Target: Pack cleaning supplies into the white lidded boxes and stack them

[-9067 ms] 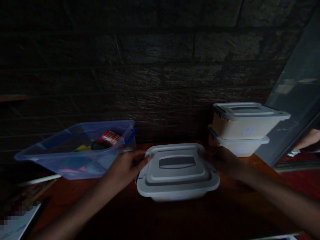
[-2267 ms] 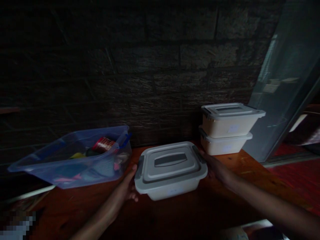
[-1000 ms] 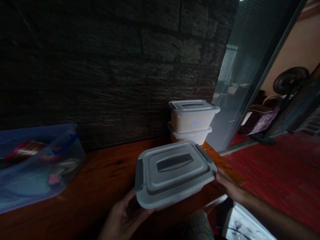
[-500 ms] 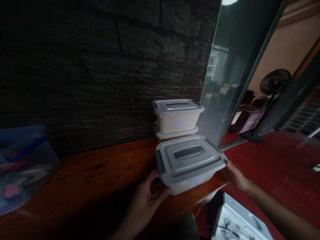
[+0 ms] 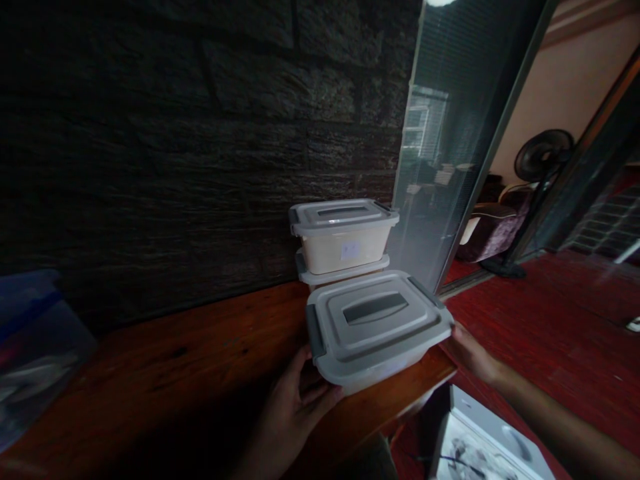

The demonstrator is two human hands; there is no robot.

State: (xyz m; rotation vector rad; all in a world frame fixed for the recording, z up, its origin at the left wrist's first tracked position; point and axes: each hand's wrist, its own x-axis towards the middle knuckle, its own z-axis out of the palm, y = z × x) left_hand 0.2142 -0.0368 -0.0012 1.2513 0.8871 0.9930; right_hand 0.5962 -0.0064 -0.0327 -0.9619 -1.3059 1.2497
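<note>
Between my hands is a lidded plastic storage box (image 5: pixel 375 327), pale with a light grey lid and darker grey side clips. My left hand (image 5: pixel 300 400) grips its near left corner, thumb and fingers around the lower side. At its right end, my right hand (image 5: pixel 470 353) holds the edge, with most of its fingers hidden behind the box. Just beyond stands a stack of two similar boxes, the upper box (image 5: pixel 345 233) bearing a small white label and the lower box (image 5: pixel 343 270) partly covered by the box I hold.
Everything stands by a wooden bench (image 5: pixel 190 353) against a dark stone wall (image 5: pixel 200 147). At the far left is a translucent bin (image 5: pixel 40 360) with things inside. A white printed carton (image 5: pixel 490 440) sits below right. A glass panel (image 5: pixel 430 167) and a standing fan (image 5: pixel 543 157) are further back.
The view has shifted slightly to the right, so the stacked boxes and bin appear further left. Both hands keep their hold on the box, which stays nearly in the same place in view.
</note>
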